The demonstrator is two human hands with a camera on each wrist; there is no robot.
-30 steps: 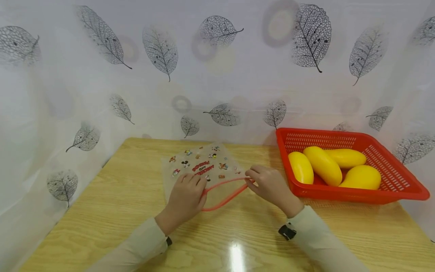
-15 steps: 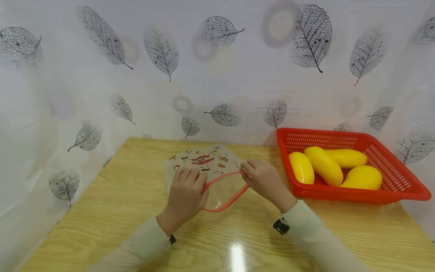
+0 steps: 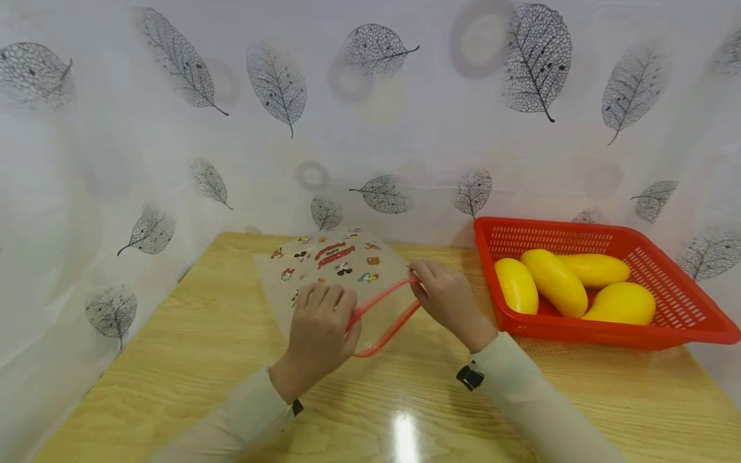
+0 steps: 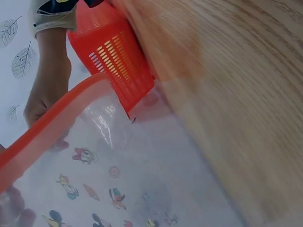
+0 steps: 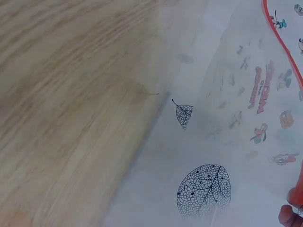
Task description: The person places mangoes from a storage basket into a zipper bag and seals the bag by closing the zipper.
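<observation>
- Plastic bag (image 3: 327, 273), clear with cartoon prints and red lettering, slants up from the middle of the table (image 3: 173, 360), its printed part beyond the left hand's knuckles and its mouth spread between the two hands.
- Left hand (image 3: 320, 328) has its fingers curled over the left end of the bag's red rim (image 4: 47, 118), grasping it; in the left wrist view, fingers (image 4: 12, 205) show below that rim, at the picture's left edge.
- Between the hands, the two sides of the rim bow apart, leaving a gap in the mouth, with the upper side running from the left hand up to the right fingertips.
- Right hand (image 3: 446, 299) pinches the right end of the rim, so the bag lies to the left of these fingers; the right wrist view catches only a bit of them at its edge, so the exact finger placing is hard to make out.
- Black strap (image 3: 471, 376) sits at the right wrist, against the pale sleeve (image 3: 541, 399).
- Red basket (image 3: 608, 335) stands on the right of the table, near the right hand, holding four yellow fruits (image 3: 554, 283).
- Behind everything hangs a pale curtain (image 3: 260, 173) with dark leaf prints.
</observation>
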